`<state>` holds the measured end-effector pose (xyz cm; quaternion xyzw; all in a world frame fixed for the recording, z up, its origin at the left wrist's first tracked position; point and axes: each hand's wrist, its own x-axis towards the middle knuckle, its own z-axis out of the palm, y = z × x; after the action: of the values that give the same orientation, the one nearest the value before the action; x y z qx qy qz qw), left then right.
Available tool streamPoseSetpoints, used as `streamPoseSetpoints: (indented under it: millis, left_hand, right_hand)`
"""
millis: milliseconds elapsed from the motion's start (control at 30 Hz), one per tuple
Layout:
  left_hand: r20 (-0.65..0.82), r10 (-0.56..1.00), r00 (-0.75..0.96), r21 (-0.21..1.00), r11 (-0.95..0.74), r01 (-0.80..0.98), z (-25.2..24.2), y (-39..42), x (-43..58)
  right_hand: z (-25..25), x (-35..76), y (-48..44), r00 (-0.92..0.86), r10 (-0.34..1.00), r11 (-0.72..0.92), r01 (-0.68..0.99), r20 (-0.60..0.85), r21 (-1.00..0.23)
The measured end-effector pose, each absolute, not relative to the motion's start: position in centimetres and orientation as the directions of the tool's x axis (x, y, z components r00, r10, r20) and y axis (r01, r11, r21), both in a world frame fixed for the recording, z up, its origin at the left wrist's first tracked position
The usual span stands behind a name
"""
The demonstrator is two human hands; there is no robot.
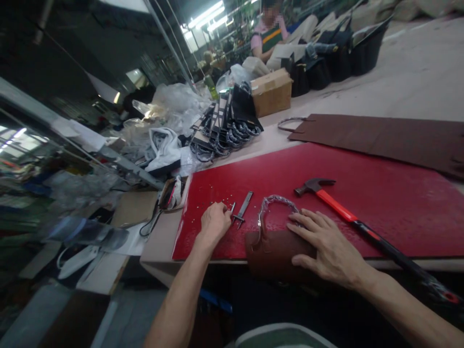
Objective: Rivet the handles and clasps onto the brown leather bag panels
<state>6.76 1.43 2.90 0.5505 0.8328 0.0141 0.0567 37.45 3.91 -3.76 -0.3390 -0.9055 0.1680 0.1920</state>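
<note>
My left hand [216,221] is over the red mat [261,174], fingers curled together among small scattered metal bits [227,199]. What it pinches, if anything, is hidden. A short metal rod [232,208] stands out close to its fingertips. Just right of that lies a slim metal tool [245,206]. Fingers spread, my right hand [326,241] presses flat on a brown leather-like panel [279,249] that hangs over the table's front edge. The panel's looped handle [277,198] is wrapped in clear plastic, and my right fingertips touch its right end.
A claw hammer [337,205] with a red and black handle lies right of my right hand. Behind it is a larger brown panel [373,142]. Black handled pieces [228,121], a cardboard box [271,92] and black bags [333,60] stand farther back, near a person [268,38].
</note>
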Motion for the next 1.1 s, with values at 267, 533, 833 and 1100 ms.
streamPoseSetpoints:
  millis: [267,533,833,1100]
  left_hand:
    - [-0.186,0.914,-0.361,0.102,0.383,0.918,2.1,4.6,6.5]
    - [-0.088,0.891,-0.446,0.825,0.316,0.469,3.2,1.0,6.3]
    - [-0.110,0.964,-0.241,0.987,0.076,-0.144,-0.2,-3.4,18.8]
    - [0.011,0.947,-0.320,1.000,-0.009,0.008,-1.2,-3.9,19.1]
  right_hand:
    - [-2.7,37.3,3.5,-0.702,0.693,0.691,0.580,0.165,-0.433]
    - [-2.4,37.2,3.1,-0.695,0.706,0.671,0.591,0.140,-0.448]
    - [-2.1,37.0,2.9,-0.698,0.703,0.672,0.591,0.133,-0.446]
    - [-2.2,37.0,3.0,-0.686,0.715,0.655,0.592,0.132,-0.470]
